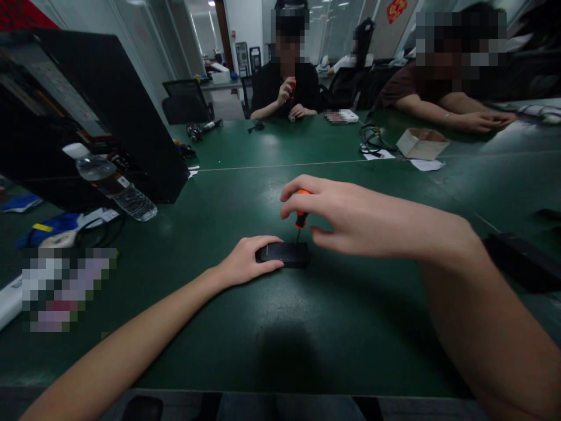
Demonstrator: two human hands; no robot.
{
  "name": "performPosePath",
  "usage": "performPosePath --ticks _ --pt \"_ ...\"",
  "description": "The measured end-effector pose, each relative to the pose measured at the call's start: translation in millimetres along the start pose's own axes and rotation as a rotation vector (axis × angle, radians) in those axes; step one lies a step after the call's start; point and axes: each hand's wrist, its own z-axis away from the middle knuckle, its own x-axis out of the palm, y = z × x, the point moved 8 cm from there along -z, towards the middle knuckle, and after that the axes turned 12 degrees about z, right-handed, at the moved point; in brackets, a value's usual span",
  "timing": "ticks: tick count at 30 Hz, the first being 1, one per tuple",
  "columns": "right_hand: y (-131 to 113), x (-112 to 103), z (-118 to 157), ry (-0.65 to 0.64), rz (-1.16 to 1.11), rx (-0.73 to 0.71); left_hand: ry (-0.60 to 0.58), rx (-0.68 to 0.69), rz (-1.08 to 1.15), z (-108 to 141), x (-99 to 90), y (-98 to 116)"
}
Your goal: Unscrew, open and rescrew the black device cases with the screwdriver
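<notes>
On the green table [219,345] lies a small black rectangular case [289,255]. My left hand [245,260] grips its left end, thumb along the near side and fingers along the far side. Above the case's right part, a screwdriver [301,219] with an orange and black handle stands nearly upright, its thin shaft reaching down to the case's top. My right hand [337,213] is curled around the handle from above, and the fingers cover part of it. The thumb sits a little apart from the handle. Whether the tip sits in a screw is too small to tell.
A water bottle [116,182] leans by a large black cabinet [131,117] at left. A small cardboard box [423,144] and cables [374,140] lie far right; a dark object [523,260] is near my right arm. Two people [284,88] sit opposite, one holding a screwdriver.
</notes>
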Motion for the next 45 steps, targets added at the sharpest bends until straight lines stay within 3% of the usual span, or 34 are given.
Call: performPosePath --ticks 6,12,18,22,28,33,37,40,42,45 --pt "10.5 -2.7 -4.7 0.051 0.083 0.120 -0.001 0.003 0.016 -0.4 -0.1 -0.6" --pt "5.0 -0.2 1.1 0.043 -0.001 0.003 -0.015 0.003 0.040 0.9 2.6 2.8" --pt "11.0 7.0 0.3 0.063 0.072 0.044 -0.018 0.012 0.072 1.8 4.3 2.2" --pt "5.8 3.0 1.4 0.124 0.073 -0.022 -0.014 0.008 0.062 2.5 5.0 0.6" --pt "11.4 11.2 -2.1 0.068 0.089 0.024 -0.022 0.024 0.055 2.2 5.2 1.3" --pt "14.4 12.9 -0.9 0.176 0.115 0.067 0.019 0.133 0.033 2.2 5.8 14.0" --pt "20.3 8.1 21.2 0.290 -0.059 0.078 0.105 0.169 -0.039 0.1 10.6 22.8" --pt "31.1 13.0 48.4 0.321 -0.194 0.129 0.089 0.181 -0.100 -4.0 19.5 25.9" --pt "41.2 22.8 68.0 0.367 -0.283 0.214 0.065 0.184 -0.119 -6.5 23.0 26.4" --pt "63.2 39.4 100.4 0.608 -0.466 0.454 0.049 0.152 -0.125 -8.0 22.1 23.0"
